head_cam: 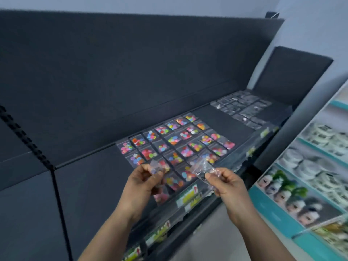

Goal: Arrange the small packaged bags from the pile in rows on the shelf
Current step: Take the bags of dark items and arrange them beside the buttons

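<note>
Your left hand [143, 180] pinches one bag [159, 166], your right hand [225, 182] pinches another [202, 169], both over the shelf's [94, 178] front edge, above the rows [175, 142].

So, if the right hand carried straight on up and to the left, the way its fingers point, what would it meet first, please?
Most likely the clear bag the right hand already pinches would land on the colourful bags laid in rows on the shelf, near the front edge. Depth is hard to judge here.
</note>
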A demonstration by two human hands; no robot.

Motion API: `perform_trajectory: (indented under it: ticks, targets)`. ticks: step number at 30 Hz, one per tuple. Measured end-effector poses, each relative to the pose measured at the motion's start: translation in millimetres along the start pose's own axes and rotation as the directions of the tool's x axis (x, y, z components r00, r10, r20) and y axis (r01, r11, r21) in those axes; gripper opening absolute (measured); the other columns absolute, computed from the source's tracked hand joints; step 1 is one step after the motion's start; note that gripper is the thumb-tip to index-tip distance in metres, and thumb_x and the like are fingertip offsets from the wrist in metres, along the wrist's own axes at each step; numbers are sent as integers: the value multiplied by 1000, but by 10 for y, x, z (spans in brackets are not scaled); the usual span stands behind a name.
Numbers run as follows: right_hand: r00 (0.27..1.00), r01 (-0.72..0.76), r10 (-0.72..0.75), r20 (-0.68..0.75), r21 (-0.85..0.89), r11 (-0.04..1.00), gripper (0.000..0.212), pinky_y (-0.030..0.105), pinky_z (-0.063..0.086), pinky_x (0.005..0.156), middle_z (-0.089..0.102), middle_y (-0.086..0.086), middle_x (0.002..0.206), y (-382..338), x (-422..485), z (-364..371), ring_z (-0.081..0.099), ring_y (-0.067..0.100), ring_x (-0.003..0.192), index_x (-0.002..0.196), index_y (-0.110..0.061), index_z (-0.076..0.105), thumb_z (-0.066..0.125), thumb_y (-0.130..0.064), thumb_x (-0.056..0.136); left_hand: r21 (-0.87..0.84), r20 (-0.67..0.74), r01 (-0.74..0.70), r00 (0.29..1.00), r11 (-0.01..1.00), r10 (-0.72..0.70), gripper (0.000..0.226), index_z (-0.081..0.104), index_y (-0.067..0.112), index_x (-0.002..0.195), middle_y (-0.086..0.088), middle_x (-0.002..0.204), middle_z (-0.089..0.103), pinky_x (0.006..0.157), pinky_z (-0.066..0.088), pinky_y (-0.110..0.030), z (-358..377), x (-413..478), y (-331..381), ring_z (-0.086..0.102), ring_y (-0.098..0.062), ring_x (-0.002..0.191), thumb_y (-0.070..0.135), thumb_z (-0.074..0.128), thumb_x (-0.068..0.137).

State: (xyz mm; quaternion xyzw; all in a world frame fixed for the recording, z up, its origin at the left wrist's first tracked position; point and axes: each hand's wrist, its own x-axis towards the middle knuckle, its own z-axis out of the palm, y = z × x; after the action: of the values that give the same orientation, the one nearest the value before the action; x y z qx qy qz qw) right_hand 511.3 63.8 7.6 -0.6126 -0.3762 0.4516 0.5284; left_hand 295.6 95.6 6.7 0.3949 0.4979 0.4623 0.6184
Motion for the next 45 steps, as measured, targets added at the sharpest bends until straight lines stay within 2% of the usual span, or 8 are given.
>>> perform_trajectory:
  ticks: [6, 13, 20, 24, 36, 39, 42, 45]
  targets:
    - [1000, 27, -27, -15, -9, 1000, 13, 25, 34, 56, 45, -1, 58, -12, 354, -1135, 40, 8, 51, 74, -11, 63, 72, -11, 82, 97, 147, 46, 987, 994, -60, 34, 59, 9, 107, 3, 72, 55, 51, 41, -24, 1390, 216, -171, 51, -8, 54, 12, 76, 78]
    - [999, -17, 18, -34, 24, 1000, 21, 20, 34, 50, 43, 1, 60, -26, 760, -2001, 37, 9, 51, 87, 6, 62, 73, -11, 81, 141, 300, 119, 941, 983, -157, 26, 70, 12, 81, 0, 54, 51, 50, 38, -26, 2561, 472, -276, 44, -14, 53, 33, 76, 67]
    - [999, -52, 53, -15, 71, 996, 17, 18, 33, 48, 54, 1, 60, -57, 1411, -2569, 37, 10, 51, 69, -19, 69, 70, -12, 84, 117, 307, 145, 935, 983, -175, 21, 74, 17, 83, -2, 61, 54, 51, 43, -25, 3258, 1154, -346, 49, -13, 55, 33, 76, 69]
    - [1000, -22, 21, 20, 29, 999, 10, 18, 36, 51, 55, 14, 71, -161, 2022, -2783, 43, 14, 56, 73, -15, 68, 73, -15, 83, 159, 335, 141, 923, 977, -188, 19, 74, 14, 84, -1, 62, 57, 46, 43, -21, 3650, 1626, -346, 50, -11, 53, 26, 78, 70]
    - [982, -129, 131, 134, -25, 991, 17, 18, 35, 47, 55, 16, 75, -522, 3698, -3338, 39, 12, 53, 79, -9, 65, 76, -22, 79, 104, 274, 160, 944, 982, -183, 21, 64, 8, 89, -7, 70, 61, 48, 44, -23, 4632, 3055, -89, 54, -14, 55, 28, 69, 83]
    - [969, -138, 153, 192, -89, 986, 31, 19, 37, 51, 54, 6, 66, -578, 4002, -3451, 43, 11, 53, 89, -1, 64, 72, -30, 82, 200, 230, 130, 957, 971, -176, 26, 67, 8, 84, -3, 63, 63, 50, 45, -26, 4740, 3284, -125, 55, -16, 52, 34, 68, 83]
    - [951, -96, 151, 269, -208, 973, 15, 15, 42, 57, 65, -6, 69, -623, 4350, -3572, 55, 2, 57, 91, -16, 71, 68, -30, 86, 256, 202, 95, 968, 962, -149, 25, 67, 6, 86, 1, 63, 61, 52, 45, -24, 4849, 3472, -165, 56, -11, 54, 32, 65, 87]
    - [920, -28, 154, 360, -333, 943, 16, 11, 41, 58, 57, -9, 62, -597, 4726, -3704, 52, 1, 57, 81, -10, 70, 69, -25, 86, 264, 134, 88, 983, 961, -127, 22, 67, 6, 86, 4, 64, 61, 51, 43, -23, 5007, 3599, -198, 56, -11, 56, 28, 65, 88]
